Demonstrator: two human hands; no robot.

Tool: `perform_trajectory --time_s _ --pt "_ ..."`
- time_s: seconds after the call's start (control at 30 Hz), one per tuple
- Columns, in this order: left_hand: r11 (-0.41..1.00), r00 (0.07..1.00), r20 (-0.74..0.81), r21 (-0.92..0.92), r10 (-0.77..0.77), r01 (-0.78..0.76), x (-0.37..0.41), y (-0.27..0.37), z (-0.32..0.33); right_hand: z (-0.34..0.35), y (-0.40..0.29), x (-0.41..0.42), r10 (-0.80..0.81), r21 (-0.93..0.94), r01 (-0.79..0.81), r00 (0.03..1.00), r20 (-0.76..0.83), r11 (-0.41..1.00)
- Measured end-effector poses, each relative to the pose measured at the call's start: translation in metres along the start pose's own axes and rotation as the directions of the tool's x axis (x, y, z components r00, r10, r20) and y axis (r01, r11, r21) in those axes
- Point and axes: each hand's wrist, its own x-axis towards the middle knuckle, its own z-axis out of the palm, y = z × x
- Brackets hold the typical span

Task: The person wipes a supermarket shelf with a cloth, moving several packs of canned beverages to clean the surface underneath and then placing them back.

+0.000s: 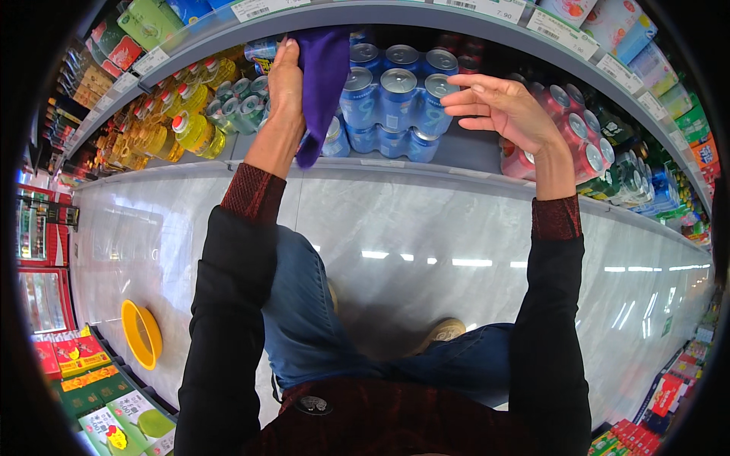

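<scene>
My left hand [287, 82] grips a purple cloth [322, 85], which hangs down in front of the lower shelf [473, 151]. Shrink-wrapped packs of blue drink cans [397, 102] are stacked two high just to the right of the cloth. At the right end of that stack is my right hand [499, 108], fingers apart and nothing in it. Its fingertips overlap the upper can at the corner; whether they touch it I cannot tell. Red cans [576, 131] in packs stand behind and below my right wrist. Green-and-silver cans [242, 105] sit left of my left hand.
Bottles of yellow cooking oil [199, 134] fill the shelf at left. Above runs an upper shelf edge [393, 12] with price tags and cartons on it. A yellow basin [141, 334] rests on the grey tiled floor [399, 228]. Stacked boxes [114, 416] stand at lower left.
</scene>
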Motion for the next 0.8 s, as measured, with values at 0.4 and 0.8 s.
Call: perform_trajectory --time_s 0.4,0.8 --pt "-0.31 0.831 0.514 0.842 0.212 -0.441 0.029 -0.074 0.033 -0.033 -0.009 -0.015 -0.213 -0.097 0.202 0.97 -0.119 0.975" --pt "-0.119 0.674 0.716 0.697 0.182 -0.707 -0.01 -0.1 0.097 -0.03 0.001 -0.001 -0.207 -0.14 0.179 0.952 -0.226 0.974"
